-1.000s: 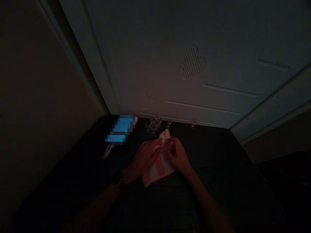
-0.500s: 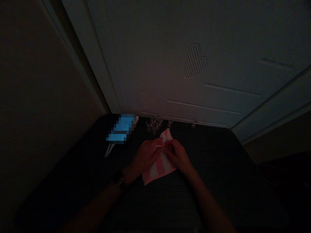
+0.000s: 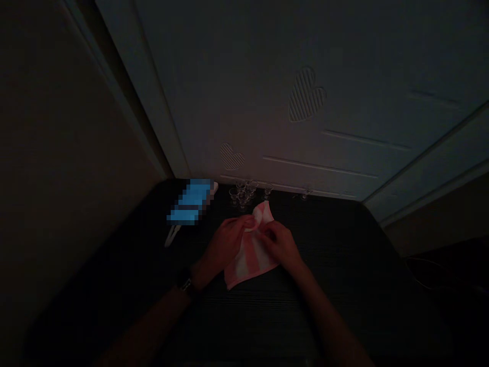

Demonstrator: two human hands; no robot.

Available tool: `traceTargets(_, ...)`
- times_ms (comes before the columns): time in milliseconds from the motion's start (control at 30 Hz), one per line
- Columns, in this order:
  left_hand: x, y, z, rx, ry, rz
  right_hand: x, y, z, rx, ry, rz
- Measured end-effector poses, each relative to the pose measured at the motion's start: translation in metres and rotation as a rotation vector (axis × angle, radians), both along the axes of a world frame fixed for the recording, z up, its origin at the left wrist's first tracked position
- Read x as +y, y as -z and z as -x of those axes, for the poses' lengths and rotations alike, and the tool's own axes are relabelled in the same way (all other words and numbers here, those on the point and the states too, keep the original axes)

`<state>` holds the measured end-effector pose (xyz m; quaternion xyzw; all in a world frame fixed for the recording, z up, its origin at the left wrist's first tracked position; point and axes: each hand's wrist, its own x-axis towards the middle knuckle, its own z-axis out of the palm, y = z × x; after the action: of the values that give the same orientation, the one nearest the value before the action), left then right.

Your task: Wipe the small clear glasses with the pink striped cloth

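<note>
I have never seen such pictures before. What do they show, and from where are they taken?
There is no robot here. One camera, worn on a person's head, looks forward and down at two bare hands. The left hand, with a watch at its wrist, grips a pink and white cloth. The right hand is at the cloth too; it is too dark to tell if something more is held. On the dark table, small clear glasses are near the wall. Left of them is a device, its blue screen blurred.
</note>
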<state>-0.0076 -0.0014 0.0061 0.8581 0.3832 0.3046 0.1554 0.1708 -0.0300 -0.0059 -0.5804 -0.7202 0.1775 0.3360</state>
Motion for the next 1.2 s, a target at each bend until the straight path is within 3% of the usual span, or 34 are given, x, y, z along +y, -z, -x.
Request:
traceTargets(167,0.000,-0.004,0.000,-0.010,-0.043,0.042,-0.001,0.001,-0.001,0.033,0.055,-0.023)
traceTargets(667,0.002,0.000,0.006,-0.017,0.061,0.172,-0.003,-0.002,-0.002,-0.004,0.174,0.014)
traceTargets(867,0.008,0.003,0.009,0.012,-0.023,0.090,-0.003,-0.009,-0.007,0.107,0.247,-0.010)
traceTargets(1033,0.005,0.001,0.006,0.077,-0.006,-0.006,-0.001,-0.007,-0.007,0.206,0.202,-0.024)
traceTargets(1200,0.003,0.004,0.005,-0.016,0.078,0.112,0.003,0.002,-0.006,0.391,0.080,0.047)
